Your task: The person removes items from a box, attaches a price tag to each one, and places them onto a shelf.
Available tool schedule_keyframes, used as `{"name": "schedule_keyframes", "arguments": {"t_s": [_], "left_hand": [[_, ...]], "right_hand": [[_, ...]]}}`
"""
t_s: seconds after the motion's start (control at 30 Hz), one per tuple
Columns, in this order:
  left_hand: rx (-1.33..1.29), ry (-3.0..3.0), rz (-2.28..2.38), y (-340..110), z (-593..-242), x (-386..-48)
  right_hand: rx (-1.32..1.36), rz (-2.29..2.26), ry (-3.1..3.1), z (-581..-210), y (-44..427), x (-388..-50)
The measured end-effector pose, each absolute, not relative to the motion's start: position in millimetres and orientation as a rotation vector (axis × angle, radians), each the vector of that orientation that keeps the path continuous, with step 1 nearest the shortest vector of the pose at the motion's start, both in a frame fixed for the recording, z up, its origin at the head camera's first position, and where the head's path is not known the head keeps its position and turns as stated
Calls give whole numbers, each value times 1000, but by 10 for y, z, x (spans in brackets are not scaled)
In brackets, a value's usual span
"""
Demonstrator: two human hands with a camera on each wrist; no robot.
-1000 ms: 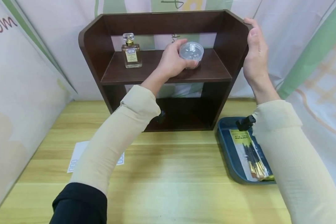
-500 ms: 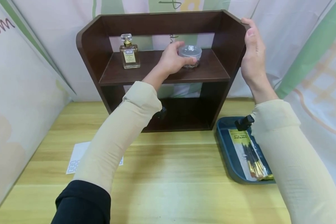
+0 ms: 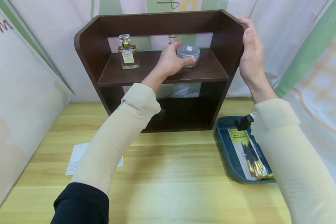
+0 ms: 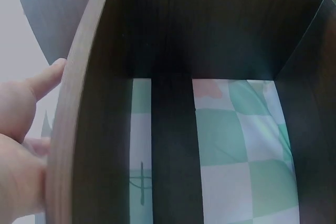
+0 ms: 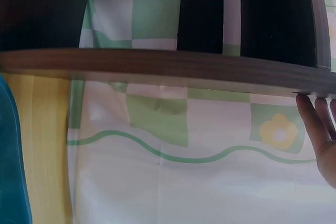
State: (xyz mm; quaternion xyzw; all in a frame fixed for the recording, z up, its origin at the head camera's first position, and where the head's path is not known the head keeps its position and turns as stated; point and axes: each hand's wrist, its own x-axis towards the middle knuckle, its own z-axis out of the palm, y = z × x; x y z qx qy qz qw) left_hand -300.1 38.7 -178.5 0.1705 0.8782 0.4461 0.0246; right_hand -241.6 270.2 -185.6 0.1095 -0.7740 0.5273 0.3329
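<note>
Lidded jar [image 3: 188, 52] is sitting on upper shelf [image 3: 114, 74] of dark rack [image 3: 162, 23], right of middle | left hand [image 3: 172, 60] is pinching it between thumb and fingers | right hand [image 3: 252, 59] is resting straight fingers against rack's right side | perfume bottle [image 3: 128, 57] is standing left of jar | blue tray [image 3: 225, 158] is holding brushes [image 3: 252, 158] on bench [image 3: 168, 186]

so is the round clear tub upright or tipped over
Upright: in the head view, the clear tub shows its flat, labelled top facing up.
</note>
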Motion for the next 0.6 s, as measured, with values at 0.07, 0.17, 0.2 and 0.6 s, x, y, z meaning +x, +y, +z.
{"name": "schedule_keyframes", "arguments": {"t_s": [0.07,0.17,0.2,0.6], "left_hand": [[505,2776,1356,384,-1788,-2953],[484,2836,1404,377,-1791,-2863],[482,2846,1439,369,-1798,-2827],[844,2859,1954,182,-2083,-2326]], "right_hand": [[298,1371,-2021,-1863,2703,-2418],[315,1371,-2018,-1866,2709,-2419],[319,1370,-2018,-1866,2710,-2419],[319,1465,-2106,-1810,2787,-2331]]}}
